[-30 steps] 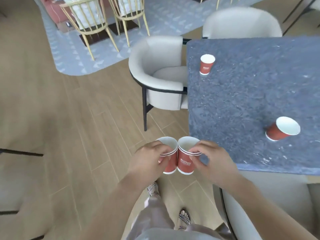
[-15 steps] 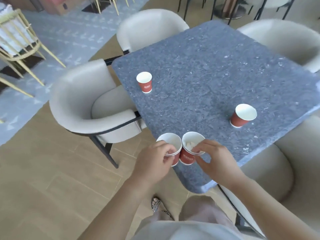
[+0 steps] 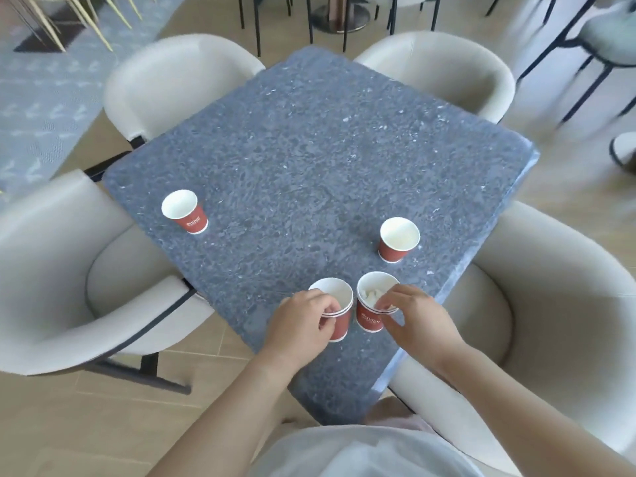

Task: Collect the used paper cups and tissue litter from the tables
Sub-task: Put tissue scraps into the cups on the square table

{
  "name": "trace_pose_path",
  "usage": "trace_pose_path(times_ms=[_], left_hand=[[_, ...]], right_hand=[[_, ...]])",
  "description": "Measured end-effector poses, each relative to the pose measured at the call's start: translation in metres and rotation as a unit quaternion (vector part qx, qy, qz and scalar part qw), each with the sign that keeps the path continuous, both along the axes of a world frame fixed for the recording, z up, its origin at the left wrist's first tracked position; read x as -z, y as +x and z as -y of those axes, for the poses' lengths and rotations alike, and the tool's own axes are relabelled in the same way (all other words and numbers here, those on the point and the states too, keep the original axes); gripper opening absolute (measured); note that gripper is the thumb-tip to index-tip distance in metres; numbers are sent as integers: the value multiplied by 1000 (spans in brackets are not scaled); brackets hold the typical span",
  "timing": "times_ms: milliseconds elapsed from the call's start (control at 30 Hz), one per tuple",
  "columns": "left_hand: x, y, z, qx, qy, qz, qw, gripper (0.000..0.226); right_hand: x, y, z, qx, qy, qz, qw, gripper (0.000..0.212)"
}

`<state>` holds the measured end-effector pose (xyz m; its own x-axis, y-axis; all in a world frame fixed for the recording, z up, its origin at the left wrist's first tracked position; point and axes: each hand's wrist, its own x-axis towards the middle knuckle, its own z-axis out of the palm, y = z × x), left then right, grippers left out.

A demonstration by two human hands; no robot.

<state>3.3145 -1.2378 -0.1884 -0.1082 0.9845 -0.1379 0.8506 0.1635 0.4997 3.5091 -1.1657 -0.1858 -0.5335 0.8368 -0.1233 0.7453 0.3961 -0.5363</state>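
My left hand (image 3: 299, 327) grips a stack of red paper cups (image 3: 339, 316) by the rim and side. Beside it, my right hand (image 3: 418, 318) pinches the rim of another red cup (image 3: 370, 313) that has white tissue inside. Both held cups hover over the near corner of the blue-grey stone table (image 3: 309, 149). Two more red cups with white insides stand upright on the table: one at the left (image 3: 186, 211), one at the right (image 3: 397, 239), a short way beyond my right hand.
Cream upholstered armchairs surround the table: near left (image 3: 69, 270), far left (image 3: 172, 80), far right (image 3: 444, 67) and near right (image 3: 557, 304). Black chair legs and a round table base (image 3: 340, 15) stand beyond. A patterned grey rug (image 3: 38, 91) lies at the left.
The view has swung round to face the table squarely, and both hands with their cups have come in from off its corner to over its near corner. The table's two cups stay put.
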Motion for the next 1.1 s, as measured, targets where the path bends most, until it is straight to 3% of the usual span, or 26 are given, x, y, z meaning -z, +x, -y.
trace_pose_path(times_ms=[267,733,1100], left_hand=[[25,8,-42,41,-25,-41,998,9],[24,7,-61,53,-28,-32,998,13],[14,-1,-71,34,0,-38,999,17]], right_hand=[[23,3,-36,-36,17,51,998,15],[25,6,-44,-37,-17,66,997,16],[-14,10,-53,16,59,-65,996,9]])
